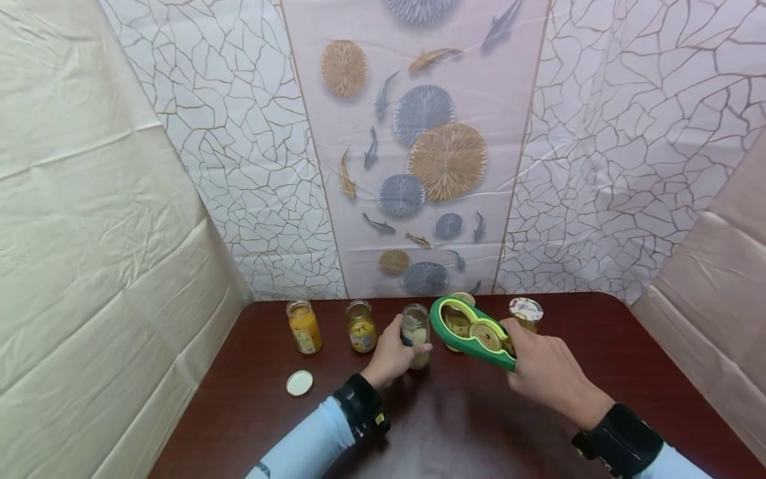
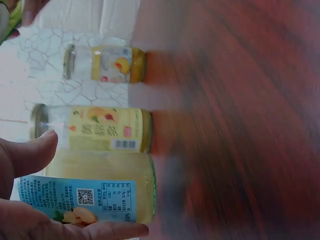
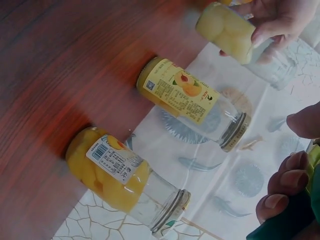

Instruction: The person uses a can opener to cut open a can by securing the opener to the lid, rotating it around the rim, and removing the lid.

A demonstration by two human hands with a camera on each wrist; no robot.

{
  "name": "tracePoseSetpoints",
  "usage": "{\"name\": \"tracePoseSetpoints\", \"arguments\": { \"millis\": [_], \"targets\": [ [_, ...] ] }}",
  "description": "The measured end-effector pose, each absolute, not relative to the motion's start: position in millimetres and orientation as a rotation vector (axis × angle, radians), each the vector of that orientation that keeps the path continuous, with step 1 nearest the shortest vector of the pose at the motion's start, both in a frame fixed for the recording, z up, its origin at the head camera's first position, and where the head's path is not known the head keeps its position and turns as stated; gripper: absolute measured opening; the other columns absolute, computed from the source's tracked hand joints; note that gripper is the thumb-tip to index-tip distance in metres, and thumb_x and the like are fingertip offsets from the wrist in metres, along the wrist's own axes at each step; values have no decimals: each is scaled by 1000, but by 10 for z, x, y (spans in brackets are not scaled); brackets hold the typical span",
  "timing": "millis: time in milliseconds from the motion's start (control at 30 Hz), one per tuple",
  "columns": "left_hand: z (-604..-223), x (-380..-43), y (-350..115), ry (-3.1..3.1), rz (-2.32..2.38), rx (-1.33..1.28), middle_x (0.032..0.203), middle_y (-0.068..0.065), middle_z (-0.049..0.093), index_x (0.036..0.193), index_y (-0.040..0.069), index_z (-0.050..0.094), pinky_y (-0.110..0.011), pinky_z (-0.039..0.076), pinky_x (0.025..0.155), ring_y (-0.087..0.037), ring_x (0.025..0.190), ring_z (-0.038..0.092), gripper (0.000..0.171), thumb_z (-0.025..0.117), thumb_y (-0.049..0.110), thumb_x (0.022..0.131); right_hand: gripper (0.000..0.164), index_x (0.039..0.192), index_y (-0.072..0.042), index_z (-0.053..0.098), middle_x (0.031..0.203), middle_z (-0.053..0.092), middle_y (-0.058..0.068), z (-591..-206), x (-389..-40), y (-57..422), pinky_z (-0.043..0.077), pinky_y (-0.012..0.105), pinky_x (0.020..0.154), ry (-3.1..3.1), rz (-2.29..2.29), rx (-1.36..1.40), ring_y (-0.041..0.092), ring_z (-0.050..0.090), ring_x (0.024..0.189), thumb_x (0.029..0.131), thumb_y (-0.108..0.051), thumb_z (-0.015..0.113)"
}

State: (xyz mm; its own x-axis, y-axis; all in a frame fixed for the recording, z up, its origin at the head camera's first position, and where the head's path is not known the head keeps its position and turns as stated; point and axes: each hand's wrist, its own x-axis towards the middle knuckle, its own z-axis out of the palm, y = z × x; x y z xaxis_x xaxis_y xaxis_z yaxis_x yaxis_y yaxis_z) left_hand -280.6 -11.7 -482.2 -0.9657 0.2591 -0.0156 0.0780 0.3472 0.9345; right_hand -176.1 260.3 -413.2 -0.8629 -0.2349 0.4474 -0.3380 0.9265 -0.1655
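My left hand grips a glass jar of pale fruit, with a blue label; no lid shows on its mouth. Thumb and fingers lie on opposite sides of it. My right hand holds a green jar opener by its handle end, raised over the table. A round gold lid shows inside the opener's smaller ring. Behind the opener, partly hidden, stands a lidded jar with a yellow label. Further right is a jar of yellow fruit with a patterned lid.
To the left stand a lidless jar of orange fruit and a lidless jar of yellow fruit. A white lid lies on the dark red table in front of them. A patterned cloth hangs behind the table.
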Motion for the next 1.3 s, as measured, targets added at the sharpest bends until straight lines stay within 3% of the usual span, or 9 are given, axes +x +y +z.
{"name": "tracePoseSetpoints", "arguments": {
  "millis": [233,433,667,800,1033,1300],
  "targets": [
    [-4959,-2943,-55,2484,1654,240,155,-14,58,164,13,39,-54,50,116,-36,148,52,84,85,24,94,53,122,-10,59,84,68,0,-4146,-1765,2588,42,29,53,-2672,364,404,8,49,60,76,-11,86],
    [-4985,-3036,-22,2514,1622,171,171,-18,39,170,10,24,-58,40,124,-38,159,39,97,83,26,96,53,121,-11,59,86,69,0,-4139,-1777,2544,43,28,53,-2660,359,441,6,50,61,76,-10,85],
    [-4992,-3136,-11,2517,1617,216,155,-14,58,162,14,39,-52,52,112,-34,143,56,82,84,24,95,54,119,-11,59,87,71,3,-4166,-1801,2516,46,29,54,-2636,342,457,7,54,61,73,-9,86],
    [-4985,-3146,-20,2506,1627,197,151,-12,61,159,16,44,-49,55,107,-31,138,59,78,85,22,93,52,119,-11,60,87,71,3,-4171,-1811,2506,47,29,54,-2634,337,464,7,54,62,73,-9,85],
    [-4962,-3117,-51,2526,1565,197,156,-15,57,162,16,39,-55,52,113,-35,144,56,85,86,27,93,52,119,-10,59,82,67,1,-4183,-1829,2526,42,29,52,-2625,338,448,7,50,58,74,-9,84],
    [-4899,-2807,-214,2609,1410,261,151,-20,60,163,4,36,-56,49,116,-36,141,58,97,87,43,90,52,122,-9,60,81,66,1,-4192,-1845,2560,39,29,52,-2651,359,411,9,47,59,76,-11,85]
  ]
}}
